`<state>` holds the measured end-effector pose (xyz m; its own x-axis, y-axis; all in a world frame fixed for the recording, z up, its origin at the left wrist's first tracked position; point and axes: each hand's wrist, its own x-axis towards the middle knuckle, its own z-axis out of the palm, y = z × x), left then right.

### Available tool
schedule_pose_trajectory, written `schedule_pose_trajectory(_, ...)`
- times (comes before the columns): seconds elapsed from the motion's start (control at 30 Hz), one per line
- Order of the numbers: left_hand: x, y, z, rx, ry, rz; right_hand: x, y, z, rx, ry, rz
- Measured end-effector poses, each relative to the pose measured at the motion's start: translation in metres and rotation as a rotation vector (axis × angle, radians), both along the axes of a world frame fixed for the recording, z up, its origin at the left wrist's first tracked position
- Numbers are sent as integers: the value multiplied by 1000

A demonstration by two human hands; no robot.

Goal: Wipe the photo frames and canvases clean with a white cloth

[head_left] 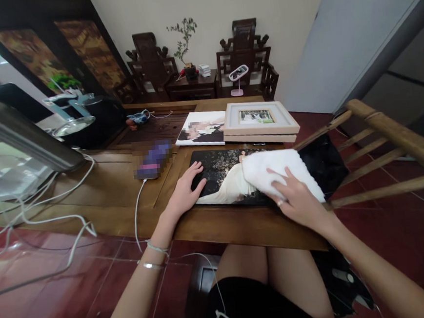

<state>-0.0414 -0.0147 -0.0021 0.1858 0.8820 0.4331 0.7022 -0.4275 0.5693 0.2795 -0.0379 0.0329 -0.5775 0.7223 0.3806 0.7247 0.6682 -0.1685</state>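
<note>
A dark wedding photo panel (pixel 221 178) lies flat on the wooden table (pixel 120 205) in front of me, showing a figure in a long white dress. My left hand (pixel 187 188) rests on its left edge with the fingers spread. On the panel's right end, my right hand (pixel 298 199) presses a folded white towel (pixel 284 165) against the surface. The thumb side is partly tucked under the cloth. The towel covers the panel's right part and hangs past its edge.
Behind the panel are a white photo print (pixel 202 125) and stacked light frames (pixel 281 112). A phone (pixel 152 160) on a white cable (pixel 137 214) lies left. A kettle (pixel 102 114), a grey appliance (pixel 29 129) and loose cords are farther left. A wooden chair (pixel 390 140) stands right.
</note>
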Motion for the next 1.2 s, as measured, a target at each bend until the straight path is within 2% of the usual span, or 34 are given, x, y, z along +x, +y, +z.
schedule_pose_trajectory(0.13, 1, 0, -1, 8, 4, -2, 8, -54, 6, 2, -23, 144)
schedule_pose_trajectory(0.23, 1, 0, -1, 19, 4, 2, 13, -61, 14, -42, -62, 255)
schedule_pose_trajectory(0.33, 1, -1, 0, 21, 9, 4, 13, -38, 17, -73, -50, 238)
schedule_pose_trajectory(0.6, -1, 0, 0, 19, -1, -8, -8, 64, 17, -109, -44, -6)
schedule_pose_trajectory(0.67, -1, 0, 0, 18, -4, -11, -13, 77, 16, -94, -46, -55)
schedule_pose_trajectory(0.73, -1, 0, 0, 14, -4, -8, -15, 80, 12, -65, -39, -76)
schedule_pose_trajectory(0.83, -1, 0, -1, 4, 1, 0, -15, 61, 6, -13, -23, -43)
schedule_pose_trajectory(0.97, -1, 1, -2, 19, 9, -2, -8, 4, 2, -23, -36, 36)
schedule_pose_trajectory(1.1, 0, 1, -2, 31, 22, -2, 0, -49, 6, -15, -35, 117)
schedule_pose_trajectory(1.2, 0, 1, -2, 25, 24, 2, 2, -61, 12, -44, -42, 138)
